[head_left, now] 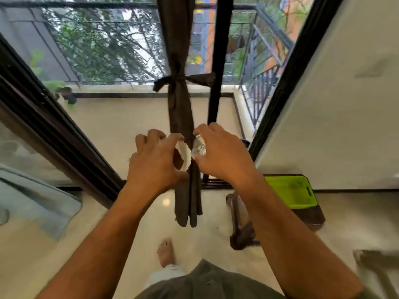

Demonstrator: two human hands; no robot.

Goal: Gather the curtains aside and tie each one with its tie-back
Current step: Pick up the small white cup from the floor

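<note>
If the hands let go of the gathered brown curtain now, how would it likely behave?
The curtain looks soft and floppy: it hangs in limp folds. A dark tie already cinches it higher up, so it would probably stay bunched. Its free lower end would likely sway rather than spread.

A dark brown curtain (180, 108) hangs gathered into a narrow column. A matching brown tie-back (183, 79) is knotted around its middle, ends splayed sideways.

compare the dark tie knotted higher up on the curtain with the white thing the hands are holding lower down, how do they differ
The dark tie matches the brown curtain; the white band stands out pale against it. The dark tie is already knotted, ends sticking out sideways, untouched; the white band is pinched between the left hand and right hand, not visibly fastened. The dark tie sits higher, the white band lower. Both cross the same gathered curtain.
</note>
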